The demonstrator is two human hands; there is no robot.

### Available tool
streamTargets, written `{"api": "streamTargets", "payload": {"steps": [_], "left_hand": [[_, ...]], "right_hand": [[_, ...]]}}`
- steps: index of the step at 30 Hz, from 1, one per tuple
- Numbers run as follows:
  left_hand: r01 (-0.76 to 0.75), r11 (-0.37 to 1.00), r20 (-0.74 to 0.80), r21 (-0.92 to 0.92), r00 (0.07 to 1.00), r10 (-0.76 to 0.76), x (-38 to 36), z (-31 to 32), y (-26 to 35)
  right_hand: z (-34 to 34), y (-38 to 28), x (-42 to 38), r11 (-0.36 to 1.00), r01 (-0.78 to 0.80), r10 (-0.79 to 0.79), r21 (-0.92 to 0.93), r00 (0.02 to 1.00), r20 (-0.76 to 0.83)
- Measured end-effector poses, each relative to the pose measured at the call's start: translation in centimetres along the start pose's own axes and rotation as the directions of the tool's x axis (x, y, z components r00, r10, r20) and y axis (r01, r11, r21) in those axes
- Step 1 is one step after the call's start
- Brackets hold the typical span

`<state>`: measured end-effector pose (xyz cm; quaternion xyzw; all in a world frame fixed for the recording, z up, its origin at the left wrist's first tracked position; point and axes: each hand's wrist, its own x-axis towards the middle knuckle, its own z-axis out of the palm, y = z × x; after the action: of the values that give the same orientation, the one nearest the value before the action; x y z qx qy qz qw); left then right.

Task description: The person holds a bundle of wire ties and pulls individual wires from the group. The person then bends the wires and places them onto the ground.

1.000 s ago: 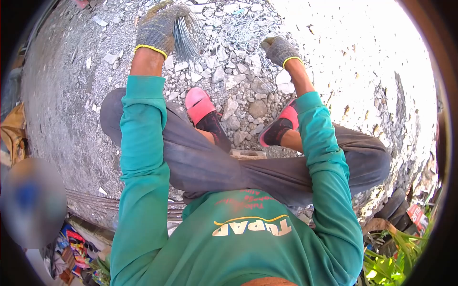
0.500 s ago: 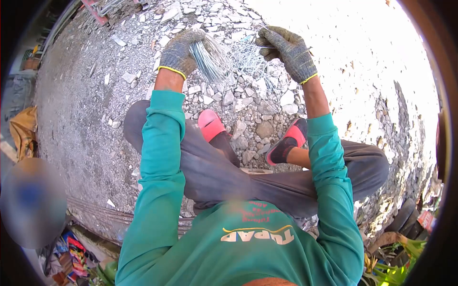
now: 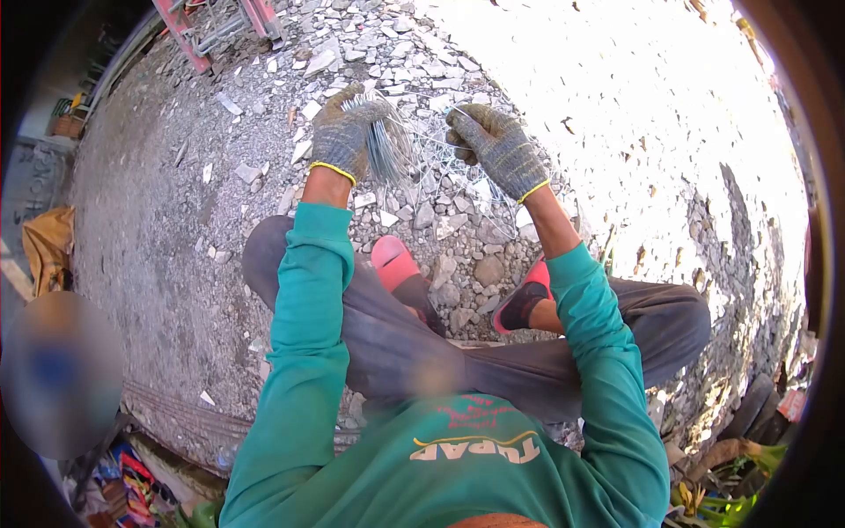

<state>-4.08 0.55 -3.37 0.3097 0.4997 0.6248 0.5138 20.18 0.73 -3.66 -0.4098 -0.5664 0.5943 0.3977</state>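
My left hand [image 3: 341, 139], in a grey knitted glove with a yellow cuff, is closed around a bundle of thin silvery wire [image 3: 387, 148]. The wire ends fan out to the right of my fist. To the right, my right hand [image 3: 498, 148], in a matching glove, has thumb and fingers pinched on a thin strand of wire near the fingertips. Between and below both hands, a loose tangle of wire [image 3: 433, 165] spreads over the rubble; my right hand hides part of it.
Broken stones [image 3: 453, 224] and pale chips cover the ground around my pink-and-black shoes [image 3: 396, 264]. A red-and-grey metal frame [image 3: 224, 33] stands at the upper left. Brown cloth [image 3: 48, 246] hangs at the left edge. Bright sunlight washes out the ground at right.
My right hand has come left, closer to the wire bundle. Both hands and the ground sit lower in the view, and more of the red metal frame shows.
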Motion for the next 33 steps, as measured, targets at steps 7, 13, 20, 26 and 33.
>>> {"api": "streamTargets", "payload": {"steps": [7, 13, 20, 26, 33], "left_hand": [[-0.069, 0.923, -0.042, 0.379, 0.995, 0.092, -1.7, 1.7, 1.7], [-0.121, 0.854, -0.029, 0.505, 0.987, 0.157, -1.4, 1.7, 1.1], [-0.384, 0.519, 0.213, 0.763, 0.909, 0.358, -0.9, 0.8, 0.4], [-0.486, 0.468, 0.362, 0.738, 0.871, 0.333, -0.6, 1.1, -0.6], [-0.326, 0.596, 0.274, 0.734, 0.945, 0.180, -1.8, 2.8, 0.0]], "right_hand": [[-0.5, 0.5, 0.3, 0.976, 0.027, -0.049, -0.215, 0.994, -0.099], [-1.2, 5.0, 1.5, 0.920, 0.080, -0.143, -0.384, 0.980, -0.139], [-1.0, 5.3, 1.6, 0.850, 0.186, -0.294, -0.493, 0.944, -0.152], [-0.2, 5.4, 0.9, 0.807, 0.240, -0.377, -0.540, 0.913, -0.158], [1.8, 6.3, 0.7, 0.785, 0.341, -0.510, -0.517, 0.830, -0.227]]}}
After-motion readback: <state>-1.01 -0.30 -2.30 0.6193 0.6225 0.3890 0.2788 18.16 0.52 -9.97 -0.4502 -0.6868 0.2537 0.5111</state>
